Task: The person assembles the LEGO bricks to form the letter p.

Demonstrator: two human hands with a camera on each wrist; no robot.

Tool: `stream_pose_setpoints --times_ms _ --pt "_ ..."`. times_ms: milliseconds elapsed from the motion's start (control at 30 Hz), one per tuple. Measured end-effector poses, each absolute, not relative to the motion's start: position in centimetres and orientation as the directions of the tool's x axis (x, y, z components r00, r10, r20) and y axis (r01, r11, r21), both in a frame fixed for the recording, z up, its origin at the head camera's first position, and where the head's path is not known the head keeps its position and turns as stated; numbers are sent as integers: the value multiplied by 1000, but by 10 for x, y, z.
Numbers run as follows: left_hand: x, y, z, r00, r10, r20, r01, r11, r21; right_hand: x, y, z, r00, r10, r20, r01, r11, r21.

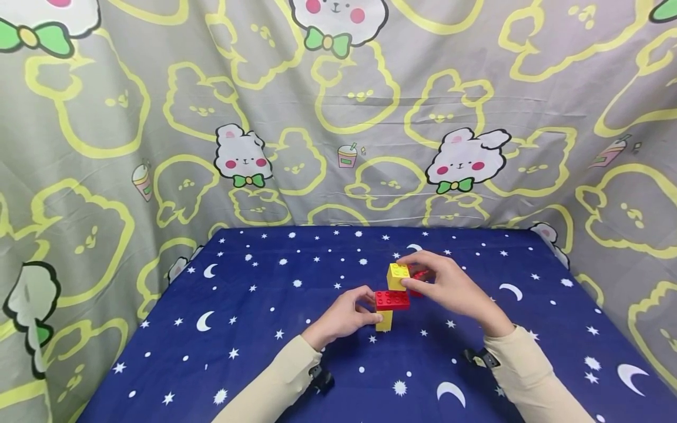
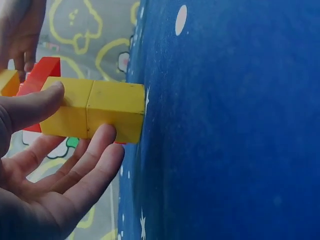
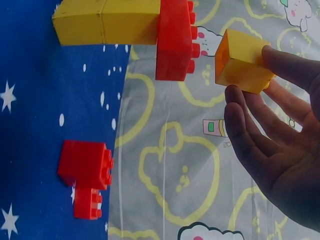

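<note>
A small tower of toy building bricks stands on the table: two yellow bricks (image 2: 75, 112) one on the other, with a longer red brick (image 1: 392, 300) lying across the top, studs up. My left hand (image 1: 346, 314) grips the yellow part from the left, thumb on one side and fingertips on the other. Just above the red brick, my right hand (image 1: 449, 288) pinches a separate yellow brick (image 1: 398, 276) between thumb and fingers. In the right wrist view a gap shows between this yellow brick (image 3: 243, 62) and the red brick's studs (image 3: 195, 50).
Two more red bricks, a larger one (image 3: 82, 162) and a smaller one (image 3: 86, 204), sit on the table behind my right hand, partly hidden in the head view. A dark blue cloth (image 1: 238, 352) with stars and moons covers the table. A patterned curtain (image 1: 296, 106) hangs behind.
</note>
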State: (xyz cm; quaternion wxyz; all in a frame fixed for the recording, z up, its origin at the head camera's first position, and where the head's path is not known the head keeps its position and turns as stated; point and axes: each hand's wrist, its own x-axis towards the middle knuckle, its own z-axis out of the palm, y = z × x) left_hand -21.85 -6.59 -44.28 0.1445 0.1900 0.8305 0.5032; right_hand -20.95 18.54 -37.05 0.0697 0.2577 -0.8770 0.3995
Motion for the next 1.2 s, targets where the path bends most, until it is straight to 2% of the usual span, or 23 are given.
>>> stream_pose_setpoints --times_ms 367,633,1200 --pt "-219 -67 -444 -862 507 -26 234 442 866 -208 177 -369 -837 -417 353 -539 520 -662" --pt "-217 -67 -442 -852 522 26 299 447 843 -207 170 -370 -851 -405 335 -519 552 -653" --pt "-217 -64 -441 -854 519 48 329 467 821 -208 172 -383 -838 -463 288 -527 551 -647"
